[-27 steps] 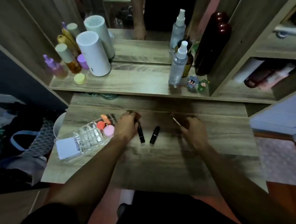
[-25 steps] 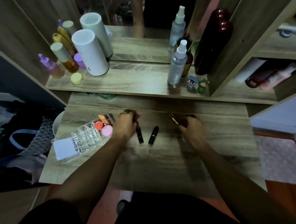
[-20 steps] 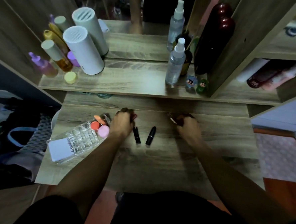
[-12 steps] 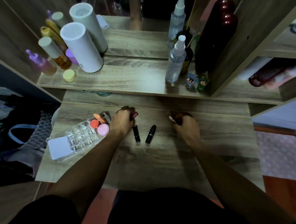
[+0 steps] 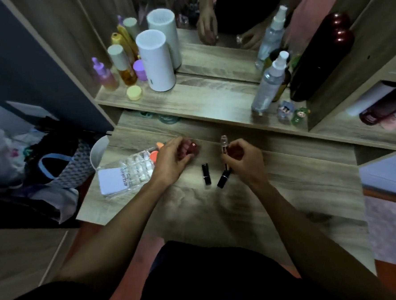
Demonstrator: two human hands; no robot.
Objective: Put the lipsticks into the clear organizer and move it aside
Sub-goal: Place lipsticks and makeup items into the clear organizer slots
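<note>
Two black lipsticks lie on the wooden vanity top between my hands: one upright in the picture (image 5: 206, 174), the other slanted (image 5: 223, 179) beside it. My left hand (image 5: 173, 159) is closed around a dark red lipstick (image 5: 191, 148). My right hand (image 5: 243, 160) grips a slim lipstick with a clear cap (image 5: 224, 144), held upright just above the slanted black one. The clear organizer (image 5: 133, 170) sits at the left of the top, just beyond my left hand, with a white card on it and orange and pink items at its far end.
A raised shelf behind holds a white cylinder (image 5: 155, 62), several bottles (image 5: 122, 65), a yellow jar (image 5: 134, 92), a spray bottle (image 5: 269, 83) and a dark tall bottle (image 5: 319, 59) before a mirror. A bag (image 5: 54, 165) lies left of the vanity, a white bowl (image 5: 99, 151) at its edge.
Both hands have lifted off the top with their lipsticks; the right hand moved inward and raised the clear-capped lipstick upright. The two black lipsticks stayed put.
</note>
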